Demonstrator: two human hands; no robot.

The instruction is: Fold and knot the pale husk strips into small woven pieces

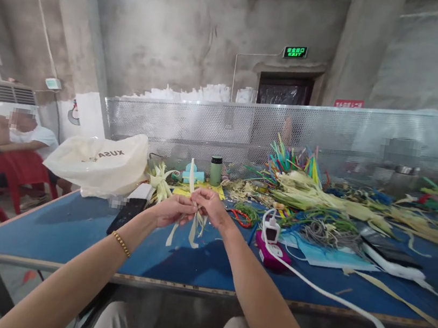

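Pale corn husk strips (192, 175) are pinched between my two hands above the blue table (70, 235). My left hand (174, 211) grips them from the left, fingers closed. My right hand (210, 206) meets it from the right, thumb and fingers pressed together on the strips. One strip stands upright above the fingers, while several loose ends (194, 231) hang below. The exact weave or knot between my fingertips is hidden. Behind my hands lie a yellow sheet (182, 190) and a green bottle (216, 171).
To the left stands a white bag (97, 163). A purple power strip (271, 253) with a white cable lies right of my hands, near wire coils (327, 231) and a husk pile (301, 189). A perforated metal screen (191, 127) borders the back; a person (37, 138) sits far left.
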